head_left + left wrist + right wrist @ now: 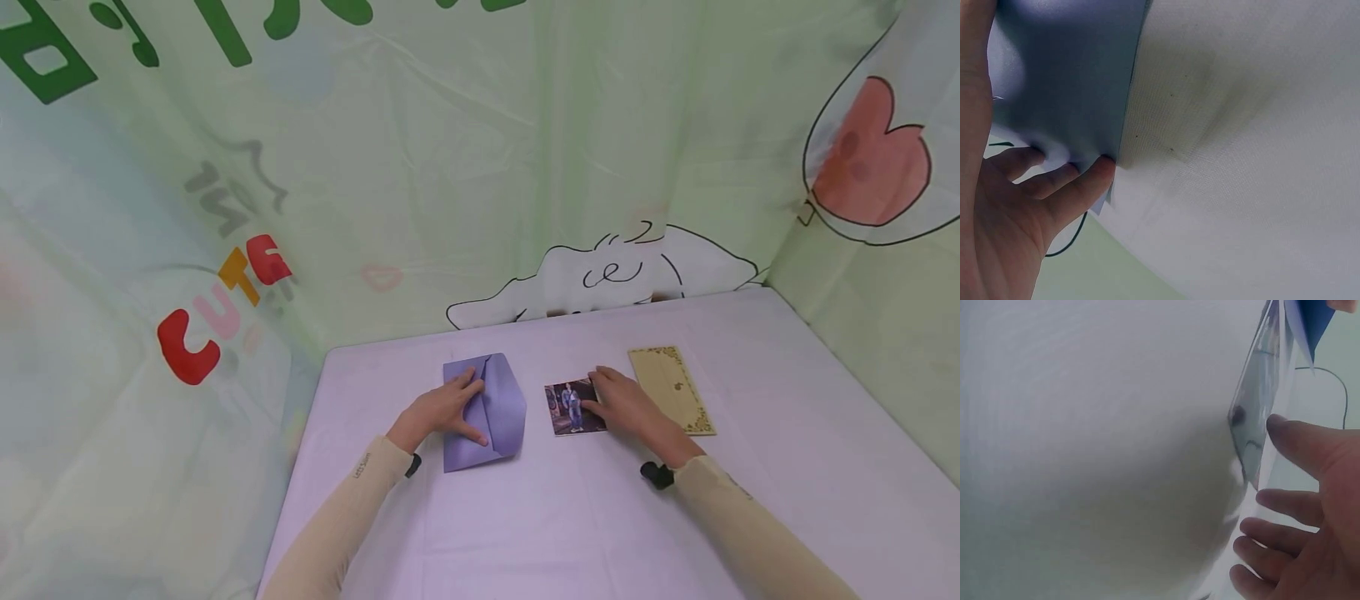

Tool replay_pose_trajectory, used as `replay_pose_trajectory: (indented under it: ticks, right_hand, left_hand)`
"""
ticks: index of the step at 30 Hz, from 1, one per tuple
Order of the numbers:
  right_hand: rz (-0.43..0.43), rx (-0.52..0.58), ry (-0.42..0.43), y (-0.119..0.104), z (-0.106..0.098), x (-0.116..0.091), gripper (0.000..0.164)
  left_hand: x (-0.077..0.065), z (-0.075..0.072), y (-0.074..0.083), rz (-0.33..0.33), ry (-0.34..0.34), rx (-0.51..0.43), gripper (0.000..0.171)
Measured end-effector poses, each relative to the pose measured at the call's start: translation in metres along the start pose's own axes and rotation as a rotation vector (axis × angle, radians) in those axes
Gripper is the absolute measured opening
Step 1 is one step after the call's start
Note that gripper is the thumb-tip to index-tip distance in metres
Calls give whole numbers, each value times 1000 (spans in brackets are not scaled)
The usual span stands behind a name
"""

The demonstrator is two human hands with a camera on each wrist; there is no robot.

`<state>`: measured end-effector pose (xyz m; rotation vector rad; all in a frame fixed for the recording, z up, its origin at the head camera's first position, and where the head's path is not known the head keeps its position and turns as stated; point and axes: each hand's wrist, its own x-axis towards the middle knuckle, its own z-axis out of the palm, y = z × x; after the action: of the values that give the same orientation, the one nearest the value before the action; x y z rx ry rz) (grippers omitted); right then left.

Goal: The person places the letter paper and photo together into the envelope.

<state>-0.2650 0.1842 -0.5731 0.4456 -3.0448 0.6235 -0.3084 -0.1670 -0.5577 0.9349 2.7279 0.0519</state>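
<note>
On the table lies a purple envelope (506, 408) with its pointed flap spread out to the right. My left hand (448, 407) rests on it, fingers and thumb spread near the base of the flap. In the left wrist view, fingertips press against the envelope's surface (1072, 75) close to its edge. To the right, a glossy photo (566, 408) of a standing figure lies flat. My right hand (624, 402) touches its right side, thumb on the picture and fingers at the upper right corner. The right wrist view has the photo (1254, 412) at a steep slant beside the thumb.
A gold card or envelope (671, 387) with ornate corners lies just right of my right hand. White cloth covers the table (540, 525). Printed curtains (465, 167) hang along its back and sides.
</note>
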Motion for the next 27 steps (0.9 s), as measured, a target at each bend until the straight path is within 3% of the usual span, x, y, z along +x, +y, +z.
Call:
replay_pose_trajectory:
  ticks: [5, 14, 22, 27]
  right_hand:
    - [-10, -32, 14, 5, 2, 0, 53]
    - [28, 18, -13, 9, 6, 5, 55]
    - [64, 149, 132, 6, 12, 8, 31]
    - [87, 307, 190, 12, 13, 10, 16]
  left_hand:
    - [-1, -2, 0, 3, 6, -11, 92]
    - [0, -1, 0, 11, 10, -11, 92]
    - [-1, 0, -1, 0, 14, -10, 93]
    - [0, 0, -1, 2, 13, -15, 93]
